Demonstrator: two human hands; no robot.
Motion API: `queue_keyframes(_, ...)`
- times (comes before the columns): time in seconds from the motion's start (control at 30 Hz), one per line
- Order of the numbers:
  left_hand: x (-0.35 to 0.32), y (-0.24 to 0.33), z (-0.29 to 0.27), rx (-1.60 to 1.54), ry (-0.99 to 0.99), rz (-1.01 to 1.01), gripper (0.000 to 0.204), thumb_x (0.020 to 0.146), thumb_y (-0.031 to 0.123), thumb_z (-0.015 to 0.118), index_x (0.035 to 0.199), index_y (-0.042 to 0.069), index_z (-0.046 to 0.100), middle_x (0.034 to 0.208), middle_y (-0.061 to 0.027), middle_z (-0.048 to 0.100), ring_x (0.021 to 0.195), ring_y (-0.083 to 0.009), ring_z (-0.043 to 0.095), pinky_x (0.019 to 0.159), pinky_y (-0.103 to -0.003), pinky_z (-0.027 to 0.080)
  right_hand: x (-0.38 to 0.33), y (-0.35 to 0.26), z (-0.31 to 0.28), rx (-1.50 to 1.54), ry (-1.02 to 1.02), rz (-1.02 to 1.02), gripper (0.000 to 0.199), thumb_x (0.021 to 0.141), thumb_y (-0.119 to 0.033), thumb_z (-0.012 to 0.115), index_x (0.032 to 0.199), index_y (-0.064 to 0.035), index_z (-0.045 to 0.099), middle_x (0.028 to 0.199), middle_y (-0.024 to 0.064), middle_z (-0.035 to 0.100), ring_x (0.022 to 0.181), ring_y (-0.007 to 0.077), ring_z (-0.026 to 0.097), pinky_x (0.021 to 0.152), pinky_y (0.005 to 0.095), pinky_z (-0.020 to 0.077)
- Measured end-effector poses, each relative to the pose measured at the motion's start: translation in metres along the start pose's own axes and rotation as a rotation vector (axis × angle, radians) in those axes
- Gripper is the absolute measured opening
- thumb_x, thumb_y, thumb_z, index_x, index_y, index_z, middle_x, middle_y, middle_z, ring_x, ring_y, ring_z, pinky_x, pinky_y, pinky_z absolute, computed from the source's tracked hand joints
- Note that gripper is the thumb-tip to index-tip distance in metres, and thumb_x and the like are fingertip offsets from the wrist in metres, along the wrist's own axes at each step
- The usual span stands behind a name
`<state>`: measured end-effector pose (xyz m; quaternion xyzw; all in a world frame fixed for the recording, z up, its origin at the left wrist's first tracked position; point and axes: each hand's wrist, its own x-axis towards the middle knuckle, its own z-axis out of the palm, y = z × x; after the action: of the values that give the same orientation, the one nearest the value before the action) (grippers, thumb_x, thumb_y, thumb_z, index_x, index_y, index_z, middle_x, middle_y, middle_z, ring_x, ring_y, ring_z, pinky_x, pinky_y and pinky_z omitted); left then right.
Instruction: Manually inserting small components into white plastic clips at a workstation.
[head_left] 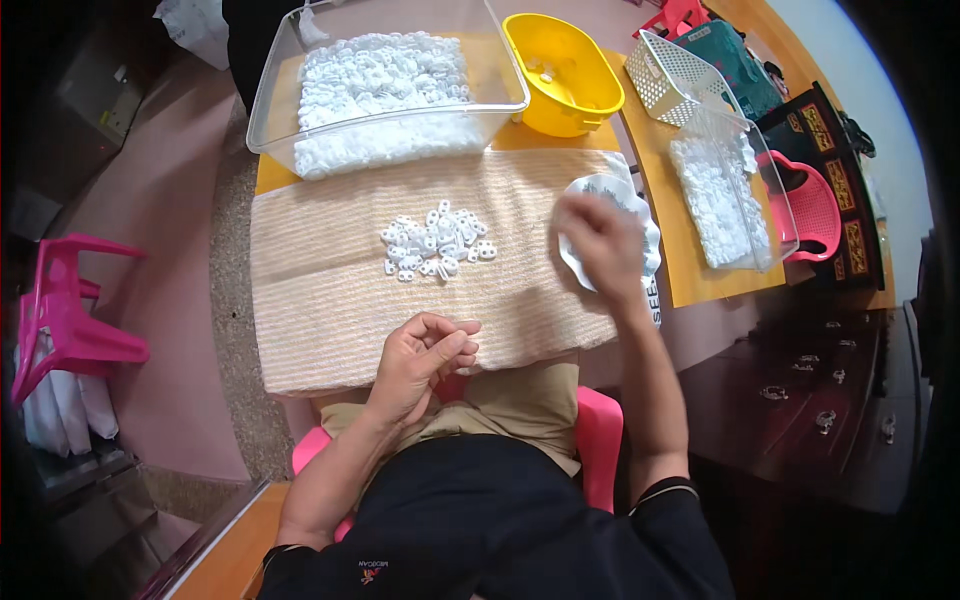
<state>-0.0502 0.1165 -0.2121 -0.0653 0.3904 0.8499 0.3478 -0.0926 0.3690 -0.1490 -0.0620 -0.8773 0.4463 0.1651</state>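
Observation:
My left hand is raised over the front edge of a striped beige cloth. Its thumb and fingers are pressed together in a pinch; whatever lies between them, if anything, is too small to make out. My right hand, smeared by motion, hovers over a white wavy-rimmed plate at the cloth's right side. The hand hides much of the plate, and its fingers are too blurred to read. A loose heap of small white plastic pieces with dark holes lies mid-cloth, beyond my left hand.
Behind the cloth stands a large clear bin full of white pieces. Beside it is a yellow basin with a few pieces inside. On the right table are a white perforated basket and another clear bin. A pink stool stands left.

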Motion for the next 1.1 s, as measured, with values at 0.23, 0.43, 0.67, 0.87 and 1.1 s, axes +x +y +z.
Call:
queue_keyframes(0.23,0.003,-0.001,0.003,0.079,0.023,0.017,0.008,0.090,0.006,0.063,0.095,0.003,0.058,0.109,-0.0153,0.064,0.082,-0.0122,0.065,0.076,-0.027,0.055,0.128,0.028,-0.029,0.016,0.274,-0.234,0.040,0.087,-0.009,0.066,0.123,0.0067,0.056,0.101,0.0143,0.067,0.088,0.0163,0.065,0.077,0.0254,0.0522)
queue_keyframes(0.43,0.005,0.004,0.001,0.108,0.043,0.082,0.008,0.090,0.007,0.064,0.095,0.004,0.060,0.110,-0.0146,0.065,0.082,-0.0108,0.064,0.073,-0.025,0.055,0.057,0.012,0.003,-0.028,-0.089,-0.132,0.020,0.086,-0.007,0.067,0.103,0.0030,0.066,0.085,0.0043,0.066,0.070,0.0088,0.058,0.063,0.0232,0.0471)
queue_keyframes(0.67,0.004,0.003,0.001,0.161,0.072,0.102,0.009,0.089,0.007,0.065,0.095,0.004,0.060,0.111,-0.0153,0.064,0.082,-0.0106,0.064,0.073,-0.024,0.055,-0.005,0.019,0.043,-0.313,-0.342,-0.084,0.020,0.081,-0.012,0.070,0.099,-0.0027,0.069,0.085,0.0103,0.067,0.069,0.0199,0.061,0.066,0.0302,0.0486)
queue_keyframes(0.87,0.003,-0.001,-0.001,0.161,0.062,0.146,0.008,0.089,0.006,0.064,0.095,0.002,0.061,0.109,-0.0159,0.064,0.082,-0.0106,0.064,0.075,-0.024,0.055,-0.011,0.014,0.054,-0.485,-0.349,-0.140,0.021,0.088,-0.020,0.062,0.101,-0.0058,0.069,0.096,0.0105,0.065,0.083,0.0308,0.064,0.072,0.0392,0.0490)
queue_keyframes(1.1,0.005,-0.003,-0.001,0.227,0.050,0.198,0.008,0.090,0.005,0.064,0.095,0.000,0.061,0.108,-0.0164,0.065,0.083,-0.0104,0.063,0.076,-0.024,0.055,-0.011,0.009,0.058,-0.550,-0.361,-0.098,0.020,0.090,-0.021,0.059,0.101,-0.0086,0.069,0.096,0.0100,0.064,0.087,0.0308,0.063,0.075,0.0399,0.0483)
